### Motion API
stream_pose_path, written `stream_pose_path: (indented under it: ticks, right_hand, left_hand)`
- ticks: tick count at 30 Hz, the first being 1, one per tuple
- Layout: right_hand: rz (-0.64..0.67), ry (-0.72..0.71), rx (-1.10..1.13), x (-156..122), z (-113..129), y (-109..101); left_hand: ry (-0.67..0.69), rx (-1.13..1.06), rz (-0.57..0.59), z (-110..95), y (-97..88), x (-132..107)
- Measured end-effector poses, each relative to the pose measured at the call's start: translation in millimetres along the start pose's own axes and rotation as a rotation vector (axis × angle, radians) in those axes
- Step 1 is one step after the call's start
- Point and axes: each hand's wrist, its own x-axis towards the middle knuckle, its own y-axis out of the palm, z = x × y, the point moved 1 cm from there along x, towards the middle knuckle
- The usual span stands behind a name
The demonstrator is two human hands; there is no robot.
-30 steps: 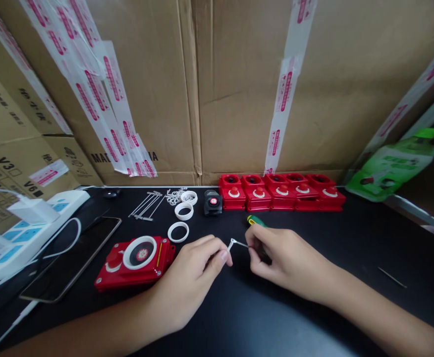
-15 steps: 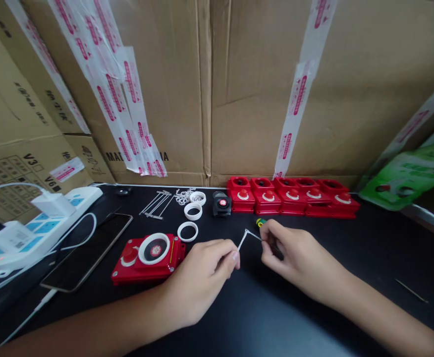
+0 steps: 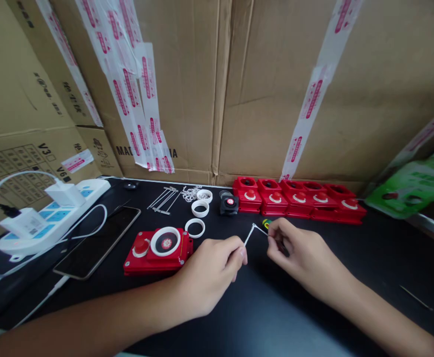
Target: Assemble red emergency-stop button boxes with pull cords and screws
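My left hand [image 3: 213,275] is closed, thumb against fingers, on a thin pale rod [image 3: 249,235] that slants up and to the right. My right hand [image 3: 298,253] pinches a thinner metal rod [image 3: 260,229], which meets the pale one at its upper end. Whether the two are joined is too small to tell. Behind the right fingertips shows a small green and yellow object [image 3: 266,223], partly hidden. Close to my left wrist lies a red box [image 3: 153,265] with a red button and a white ring around a dark round window.
White rings [image 3: 195,228], a pale chain [image 3: 190,193], T-ended rods [image 3: 164,200] and a black block [image 3: 229,203] lie behind. Several red boxes [image 3: 298,198] line the cardboard wall [image 3: 187,89]. A phone [image 3: 98,243] and power strip [image 3: 57,215] are left; a thin rod [image 3: 415,297] lies right.
The view has shifted, so the table items appear slightly farther right. Both hands keep their hold on the rods, in almost the same pose.
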Motion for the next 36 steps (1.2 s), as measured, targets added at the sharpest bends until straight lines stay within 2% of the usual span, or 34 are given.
stream_pose_path:
  ticks: [7,17,21,26,29,33,36]
  right_hand:
    - [-0.079,-0.006,-0.035,0,-5,0]
    - [-0.114,0.035,-0.03,2,-6,-2]
    - [-0.227,0.152,0.004,5,-22,-14]
    - [-0.448,0.244,0.027,11,-39,-33]
    - [-0.452,0.117,0.018,25,-28,-38]
    - [-0.328,-0.257,-0.029,63,11,-39]
    - [-0.196,-0.298,0.09,104,43,-32]
  left_hand:
    - [0.027,-0.017,0.011,4,3.1,-3]
    - [-0.043,0.029,0.055,2,5.3,-3]
    - [-0.081,0.031,0.097,-1,9.4,-7]
    - [-0.083,0.229,0.114,-9,11.1,-8]
    - [-0.069,0.378,0.118,-13,9.9,-7]
    - [-0.033,0.475,0.127,-14,8.9,-6]
    - [-0.001,0.482,0.122,-12,8.5,-6]
